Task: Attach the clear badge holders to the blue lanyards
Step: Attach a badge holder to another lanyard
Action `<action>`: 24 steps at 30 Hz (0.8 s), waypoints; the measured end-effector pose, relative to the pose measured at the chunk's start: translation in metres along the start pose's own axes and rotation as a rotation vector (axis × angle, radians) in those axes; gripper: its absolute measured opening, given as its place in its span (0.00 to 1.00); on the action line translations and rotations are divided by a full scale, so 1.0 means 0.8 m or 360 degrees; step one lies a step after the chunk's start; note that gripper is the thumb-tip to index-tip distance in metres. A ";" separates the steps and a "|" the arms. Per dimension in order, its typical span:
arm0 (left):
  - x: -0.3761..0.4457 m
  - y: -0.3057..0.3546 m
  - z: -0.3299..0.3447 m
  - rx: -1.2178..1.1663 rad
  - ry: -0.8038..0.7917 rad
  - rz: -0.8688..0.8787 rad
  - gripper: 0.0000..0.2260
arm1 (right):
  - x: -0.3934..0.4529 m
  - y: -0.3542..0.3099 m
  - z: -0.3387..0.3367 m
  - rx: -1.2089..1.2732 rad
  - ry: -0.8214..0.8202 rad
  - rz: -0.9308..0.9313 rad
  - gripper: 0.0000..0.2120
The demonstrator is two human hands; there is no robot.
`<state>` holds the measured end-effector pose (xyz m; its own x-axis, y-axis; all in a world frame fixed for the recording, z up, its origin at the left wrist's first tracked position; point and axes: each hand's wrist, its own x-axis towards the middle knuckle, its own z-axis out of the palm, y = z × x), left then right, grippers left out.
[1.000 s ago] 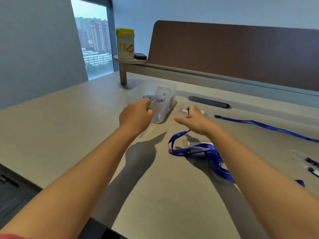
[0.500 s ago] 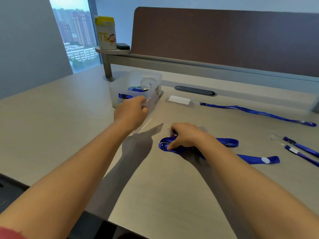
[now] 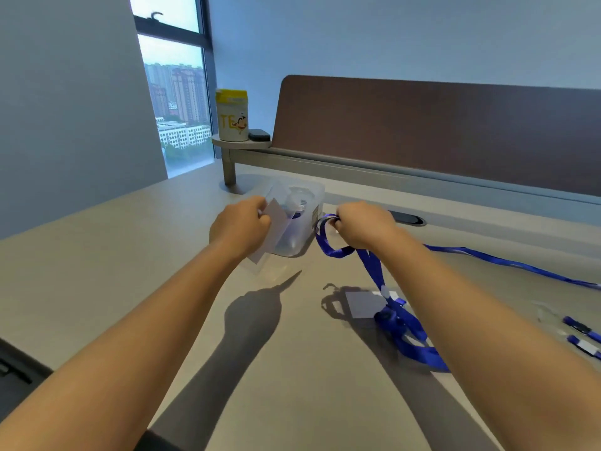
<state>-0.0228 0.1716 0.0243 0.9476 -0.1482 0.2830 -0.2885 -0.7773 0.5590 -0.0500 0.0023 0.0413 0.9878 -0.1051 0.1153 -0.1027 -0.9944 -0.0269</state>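
Observation:
My left hand [image 3: 239, 224] pinches a clear badge holder [image 3: 274, 231] with a white card inside, lifted above the desk in front of the plastic box. My right hand [image 3: 362, 224] grips one end of a blue lanyard [image 3: 370, 265] and holds it up; the strap hangs down to the desk, where its lower part lies bunched. A second badge holder [image 3: 362, 304] with a white card lies flat on the desk beside that bunched strap. The two hands are level and a short gap apart.
A clear plastic box [image 3: 304, 219] stands behind my hands. Another blue lanyard [image 3: 507, 263] stretches across the desk to the right, and more lanyard ends [image 3: 582, 335] lie at the right edge. A yellow-lidded canister [image 3: 231, 115] sits on a small shelf before a brown divider [image 3: 439, 131].
My right hand has lifted the lanyard end off the desk and raised it. My left hand has come up with the badge holder. The camera view has tilted upward.

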 end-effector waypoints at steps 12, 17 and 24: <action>0.066 -0.020 -0.046 -0.0104 0.0179 -0.0144 0.12 | 0.098 -0.050 -0.075 0.2377 0.0135 0.0531 0.16; 0.098 -0.043 -0.053 -0.0185 0.0283 -0.0144 0.12 | 0.154 -0.063 -0.065 0.1916 0.0470 0.0395 0.17; 0.120 -0.076 -0.037 -0.0146 0.0264 -0.0188 0.12 | 0.189 -0.079 0.039 0.0519 -0.0196 0.0067 0.24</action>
<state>0.0820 0.2224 0.0404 0.9422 0.0492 0.3313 -0.1951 -0.7234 0.6623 0.1097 0.0498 0.0295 0.9923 -0.1234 -0.0130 -0.1202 -0.9300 -0.3475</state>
